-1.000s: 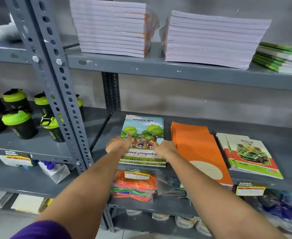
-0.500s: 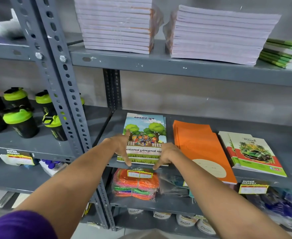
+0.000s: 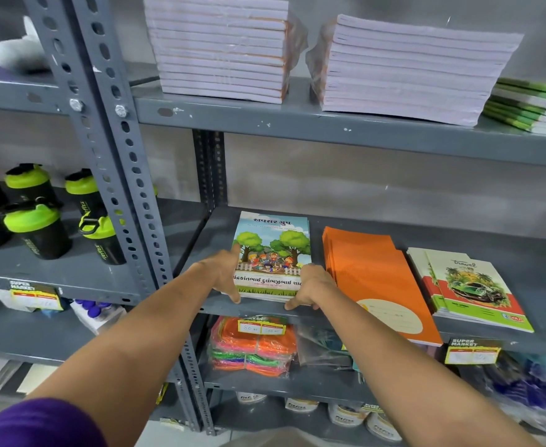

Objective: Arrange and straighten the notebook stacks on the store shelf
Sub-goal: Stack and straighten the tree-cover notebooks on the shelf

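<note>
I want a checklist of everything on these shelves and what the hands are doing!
Surface: grey middle shelf, metal.
Job's things: tree-cover notebook stack; orange stack, fanned; car-cover stack, fanned.
Clutter: shaker bottles; colourful packets; white stacks above.
Grippers: left hand and right hand flank the tree-cover stack, fingers spread on its edges.
Cables: nothing seen.
Surroundings: price tag, grey wall.

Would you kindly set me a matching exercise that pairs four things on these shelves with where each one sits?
Things:
1. tree-cover notebook stack
2. plain orange notebook stack
3. green car-cover notebook stack
4. tall white-edged notebook piles

Places:
A. upper shelf
B. far right of the middle shelf
C. between both hands
D. middle of the three stacks

Pairs: 1-C, 2-D, 3-B, 4-A
</note>
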The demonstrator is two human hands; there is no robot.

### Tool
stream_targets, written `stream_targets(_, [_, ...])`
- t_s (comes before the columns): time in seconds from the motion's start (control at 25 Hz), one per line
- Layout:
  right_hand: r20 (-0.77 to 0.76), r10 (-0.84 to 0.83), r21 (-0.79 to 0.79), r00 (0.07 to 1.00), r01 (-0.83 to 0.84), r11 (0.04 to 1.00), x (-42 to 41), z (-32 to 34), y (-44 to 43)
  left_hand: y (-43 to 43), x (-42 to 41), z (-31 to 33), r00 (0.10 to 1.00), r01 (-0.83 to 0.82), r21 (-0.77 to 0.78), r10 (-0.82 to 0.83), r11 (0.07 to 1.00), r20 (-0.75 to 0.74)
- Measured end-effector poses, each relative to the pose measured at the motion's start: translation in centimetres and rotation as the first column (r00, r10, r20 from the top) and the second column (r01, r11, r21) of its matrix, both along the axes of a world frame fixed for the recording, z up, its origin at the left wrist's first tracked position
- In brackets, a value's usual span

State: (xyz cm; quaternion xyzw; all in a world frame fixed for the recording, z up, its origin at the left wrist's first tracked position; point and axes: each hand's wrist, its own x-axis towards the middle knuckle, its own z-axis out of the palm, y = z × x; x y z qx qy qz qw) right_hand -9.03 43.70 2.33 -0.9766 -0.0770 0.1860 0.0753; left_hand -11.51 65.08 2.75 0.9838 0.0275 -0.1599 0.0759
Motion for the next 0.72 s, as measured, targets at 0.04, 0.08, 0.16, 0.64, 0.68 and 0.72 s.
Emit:
stream_targets(0.04, [0.006, -0.005, 0.004, 1.000, 0.005, 1.000, 0.02, 0.04, 0.20, 0.06, -0.04, -0.02, 1.000, -0.006, 0.001, 0.006, 1.000, 0.017])
stream_targets(0.08, [0.012, -0.004, 0.006, 1.000, 0.004, 1.000, 0.05, 0.11, 0.33, 0.11, -0.05, -0.01, 0.999, -0.013, -0.001, 0.013, 1.000, 0.032])
stream_targets(0.16, [0.020, -0.012, 0.020, 1.000, 0.012, 1.000, 0.07, 0.37, 0.37, 0.11, 0.04, 0.06, 0.999, -0.029, -0.001, 0.029, 1.000, 0.044])
stream_targets(0.64, [0.030, -0.064, -0.022, 0.997, 0.065, 0.998, -0.08, 0.32, 0.75, 0.13, 0.74, 0.24, 0.999, -0.038, 0.025, 0.038, 0.999, 0.006])
stream_targets(0.68, [0.027, -0.082, -0.011, 0.996, 0.082, 0.997, -0.01, 0.27, 0.73, 0.19, 0.81, 0.26, 0.999, -0.041, 0.020, 0.041, 0.999, 0.005])
stream_targets(0.72, [0.024, -0.100, -0.003, 0.995, 0.100, 0.995, 0.03, 0.24, 0.71, 0.29, 0.86, 0.31, 0.999, -0.040, 0.018, 0.040, 0.999, 0.005])
